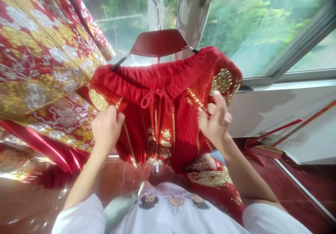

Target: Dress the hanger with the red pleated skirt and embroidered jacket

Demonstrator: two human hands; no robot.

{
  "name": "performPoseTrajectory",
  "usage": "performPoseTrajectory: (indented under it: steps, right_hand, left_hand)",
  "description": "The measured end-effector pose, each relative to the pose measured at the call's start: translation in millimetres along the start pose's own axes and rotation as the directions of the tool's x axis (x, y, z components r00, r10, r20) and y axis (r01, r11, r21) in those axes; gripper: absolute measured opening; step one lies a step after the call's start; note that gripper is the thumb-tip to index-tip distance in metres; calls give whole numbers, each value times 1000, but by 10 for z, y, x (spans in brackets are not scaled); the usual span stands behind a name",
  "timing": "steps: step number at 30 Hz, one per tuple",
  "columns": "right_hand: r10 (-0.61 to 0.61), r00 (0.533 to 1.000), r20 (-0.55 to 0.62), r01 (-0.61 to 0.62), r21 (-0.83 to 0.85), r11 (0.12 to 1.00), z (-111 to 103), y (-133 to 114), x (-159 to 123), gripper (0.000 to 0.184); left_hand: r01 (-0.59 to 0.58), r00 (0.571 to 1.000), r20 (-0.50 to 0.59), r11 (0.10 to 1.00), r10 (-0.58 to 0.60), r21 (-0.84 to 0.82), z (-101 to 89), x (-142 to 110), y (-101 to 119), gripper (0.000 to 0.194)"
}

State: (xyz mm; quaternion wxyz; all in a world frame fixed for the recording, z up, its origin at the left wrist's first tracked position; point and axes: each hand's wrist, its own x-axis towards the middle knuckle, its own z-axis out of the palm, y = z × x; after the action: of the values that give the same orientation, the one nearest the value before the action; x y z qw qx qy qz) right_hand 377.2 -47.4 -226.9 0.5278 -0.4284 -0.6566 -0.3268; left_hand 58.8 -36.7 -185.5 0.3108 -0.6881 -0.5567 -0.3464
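A red skirt (pixel 186 125) with gold trim, a gathered waistband and a drawstring bow hangs in front of me on a red hanger (pixel 159 43) with clips at both ends. My left hand (pixel 106 127) is closed on the skirt's left side, below the waistband, thumb pressed to the fingers. On the right side, my right hand (pixel 215 118) pinches the gold-edged fabric between thumb and finger, its other fingers partly curled. The hanger's metal hook rises toward the window; its upper end is cut off by the frame edge.
Red, gold and silver embroidered garments (pixel 39 48) hang close on the left. Glass windows (pixel 257 27) stand behind, above a white wall (pixel 262 111). A red embroidered cloth (pixel 215 181) lies low near my right arm. A red-handled broom or dustpan (pixel 265 150) rests on the tiled floor.
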Motion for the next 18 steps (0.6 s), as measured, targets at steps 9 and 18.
performPoseTrajectory:
  steps: [9,18]
  right_hand:
    - [139,949,283,-163,62,985,316,44,-137,45]
    - [368,731,575,-314,-195,929,-407,127,-1470,39]
  left_hand:
    - [165,986,42,983,-162,-84,48,-108,145,20]
    - [539,431,831,639,351,-549,927,-1203,1305,25]
